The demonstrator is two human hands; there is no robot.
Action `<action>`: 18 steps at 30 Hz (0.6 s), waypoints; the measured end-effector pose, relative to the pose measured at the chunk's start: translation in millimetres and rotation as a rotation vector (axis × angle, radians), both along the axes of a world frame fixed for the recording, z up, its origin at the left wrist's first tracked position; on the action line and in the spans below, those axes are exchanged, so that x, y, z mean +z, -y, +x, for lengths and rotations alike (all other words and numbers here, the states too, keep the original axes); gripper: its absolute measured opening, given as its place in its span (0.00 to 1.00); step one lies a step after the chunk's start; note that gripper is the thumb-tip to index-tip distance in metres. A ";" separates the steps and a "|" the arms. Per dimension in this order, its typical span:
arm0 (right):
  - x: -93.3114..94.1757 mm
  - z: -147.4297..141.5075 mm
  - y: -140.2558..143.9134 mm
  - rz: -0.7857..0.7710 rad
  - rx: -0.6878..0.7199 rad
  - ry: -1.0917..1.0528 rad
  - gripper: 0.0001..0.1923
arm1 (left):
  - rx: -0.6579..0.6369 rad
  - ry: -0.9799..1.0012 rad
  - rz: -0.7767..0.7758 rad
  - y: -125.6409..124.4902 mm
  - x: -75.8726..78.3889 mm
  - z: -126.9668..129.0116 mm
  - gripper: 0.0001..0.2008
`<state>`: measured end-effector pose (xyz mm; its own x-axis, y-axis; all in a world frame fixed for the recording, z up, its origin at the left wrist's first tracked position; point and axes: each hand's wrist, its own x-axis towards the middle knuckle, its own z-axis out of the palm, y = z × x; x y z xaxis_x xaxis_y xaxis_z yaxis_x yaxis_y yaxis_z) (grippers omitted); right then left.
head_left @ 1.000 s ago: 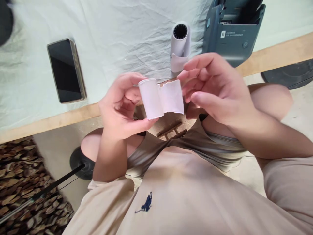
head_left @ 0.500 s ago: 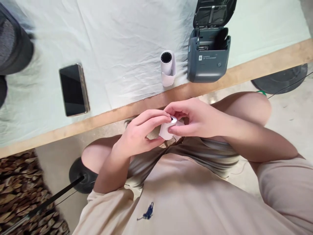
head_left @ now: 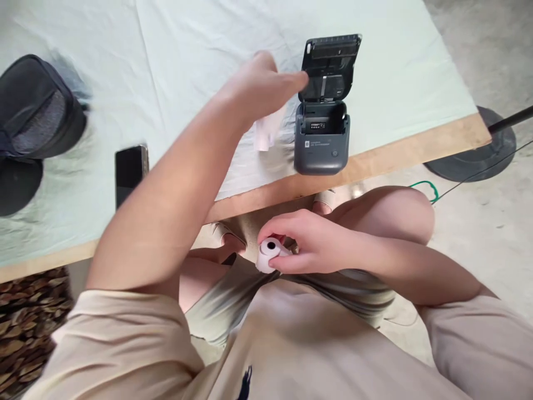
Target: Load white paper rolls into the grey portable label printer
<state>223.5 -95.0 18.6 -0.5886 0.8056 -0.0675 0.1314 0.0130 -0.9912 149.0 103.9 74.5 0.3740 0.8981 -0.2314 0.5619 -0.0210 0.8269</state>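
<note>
My right hand pinches paper roll over lap; my left hand loosely curled, empty, at open printer near table's front edge.

Matt white paper roll, matt grey plastic printer (lid glossier), creased pale cloth over bare wood.

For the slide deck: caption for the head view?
Right hand holds paper roll; left hand reaches toward open printer.

A small white roll of thermal paper lies on its side low over the lap, core end facing up, while a dark grey box-shaped label printer stands lid-open near the counter edge.
</note>
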 end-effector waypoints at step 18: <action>-5.3 -4.4 -9.2 0.047 0.024 -0.043 0.07 | -0.155 -0.340 -0.020 -9.5 -10.0 47.0 0.04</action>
